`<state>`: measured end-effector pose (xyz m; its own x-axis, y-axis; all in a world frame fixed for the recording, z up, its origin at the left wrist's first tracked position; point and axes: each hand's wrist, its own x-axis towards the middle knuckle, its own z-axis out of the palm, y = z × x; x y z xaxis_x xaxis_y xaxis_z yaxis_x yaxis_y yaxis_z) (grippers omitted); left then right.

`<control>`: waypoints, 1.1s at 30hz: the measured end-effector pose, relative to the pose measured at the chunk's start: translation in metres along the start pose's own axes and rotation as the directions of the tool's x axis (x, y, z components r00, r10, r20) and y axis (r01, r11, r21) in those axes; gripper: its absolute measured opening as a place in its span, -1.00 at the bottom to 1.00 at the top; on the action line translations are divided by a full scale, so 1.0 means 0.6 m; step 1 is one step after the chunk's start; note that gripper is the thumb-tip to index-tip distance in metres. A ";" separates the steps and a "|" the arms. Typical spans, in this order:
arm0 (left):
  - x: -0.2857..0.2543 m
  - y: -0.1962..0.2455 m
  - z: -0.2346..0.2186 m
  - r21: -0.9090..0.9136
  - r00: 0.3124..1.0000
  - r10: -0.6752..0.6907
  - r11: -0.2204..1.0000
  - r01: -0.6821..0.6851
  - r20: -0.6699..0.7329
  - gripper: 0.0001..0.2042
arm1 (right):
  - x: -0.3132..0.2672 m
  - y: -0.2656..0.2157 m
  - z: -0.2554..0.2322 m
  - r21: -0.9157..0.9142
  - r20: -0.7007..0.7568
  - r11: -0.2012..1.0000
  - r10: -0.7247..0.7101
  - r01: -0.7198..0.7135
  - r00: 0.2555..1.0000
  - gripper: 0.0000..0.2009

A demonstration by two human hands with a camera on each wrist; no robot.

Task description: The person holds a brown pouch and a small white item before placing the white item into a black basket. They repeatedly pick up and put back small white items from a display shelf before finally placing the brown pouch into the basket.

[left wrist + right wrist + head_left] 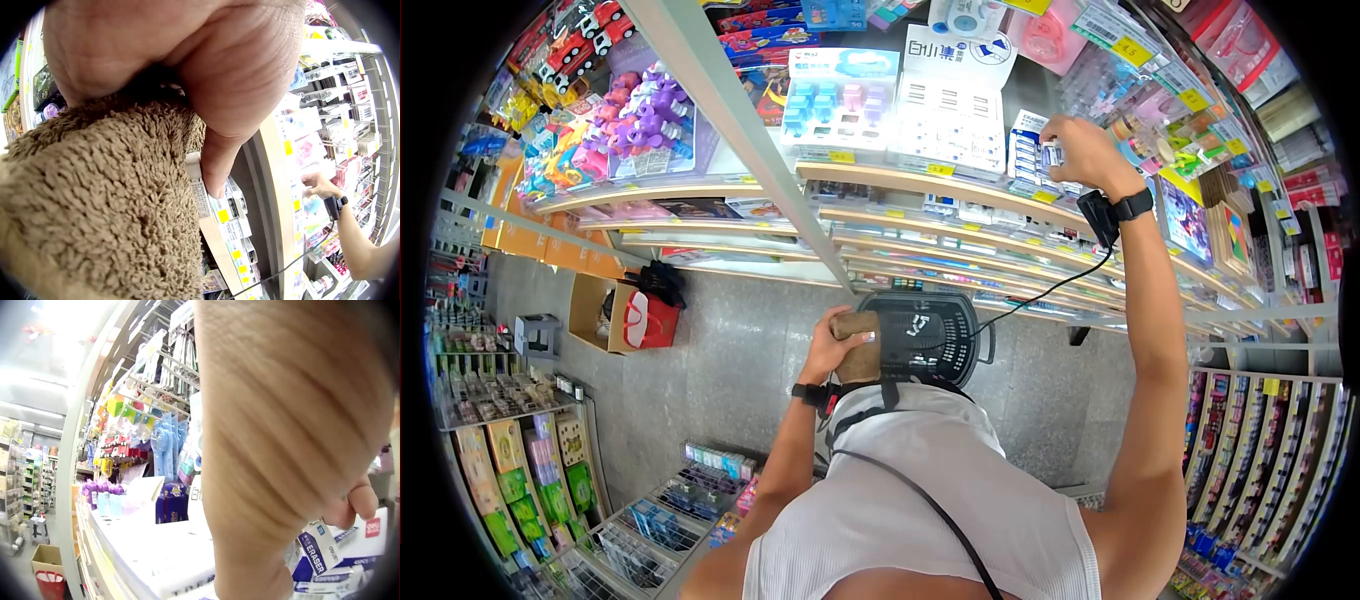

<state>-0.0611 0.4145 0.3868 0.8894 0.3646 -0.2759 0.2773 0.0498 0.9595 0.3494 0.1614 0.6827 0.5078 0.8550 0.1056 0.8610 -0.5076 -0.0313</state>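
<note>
A: What has the right hand [1083,152] got up at the shelf [920,180]?

B: Its grip is closed round a small boxed eraser [320,545], pinched between thumb and curled fingertips [362,499]. The box sits right at the fingertips, above the row of like boxes it is stocked with.

A: How would you judge it to handle?

B: Light and stiff, I'd say: a card sleeve over a rubber block. The sleeve looks smooth, so a pinch across the two broad faces seems safer than holding by the ends, where the block could slide out.

A: And the left hand [832,345]?

B: Down low, well below the right grip. Its fingers and thumb [219,94] are wrapped over a brown fuzzy bundle [100,206], towel-like, held against the rim of the black basket [930,335].

A: Soft, then?

B: Very likely. It should squash under the grip and not slip; a full wrap round its middle suits it.
</note>
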 end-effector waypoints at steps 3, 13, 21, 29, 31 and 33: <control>0.000 -0.004 -0.002 -0.001 1.000 0.008 1.000 -0.008 -0.005 -0.37 | 0.020 -0.054 -0.040 0.017 -0.034 0.999 -0.030 0.031 0.999 -0.55; -0.017 0.005 -0.015 -0.069 0.999 0.013 0.997 -0.016 -0.043 -0.34 | 0.192 -0.183 0.049 0.142 -0.108 0.958 -0.237 0.251 0.966 -0.52; -0.025 0.008 -0.031 -0.105 0.998 -0.044 0.994 0.040 -0.033 -0.34 | 0.145 -0.200 0.068 0.201 -0.331 0.944 -0.184 0.260 0.926 -0.58; -0.004 -0.012 -0.021 0.006 0.999 0.021 1.000 -0.021 -0.032 -0.33 | -0.019 0.002 0.037 0.023 -0.273 0.983 0.182 -0.182 0.945 -0.76; -0.003 -0.006 -0.013 0.008 1.000 0.030 1.000 -0.030 -0.008 -0.32 | -0.027 0.022 0.060 -0.027 -0.232 0.974 0.211 -0.223 0.950 -0.78; -0.003 0.006 -0.004 -0.063 1.000 -0.009 0.998 0.010 0.021 -0.33 | -0.032 0.028 0.079 -0.090 -0.263 0.981 0.140 -0.169 0.955 -0.83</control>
<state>-0.0626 0.4164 0.3912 0.8940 0.3450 -0.2858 0.2630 0.1124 0.9582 0.3553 0.1416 0.6329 0.5986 0.7168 0.3575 0.7568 -0.6524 0.0407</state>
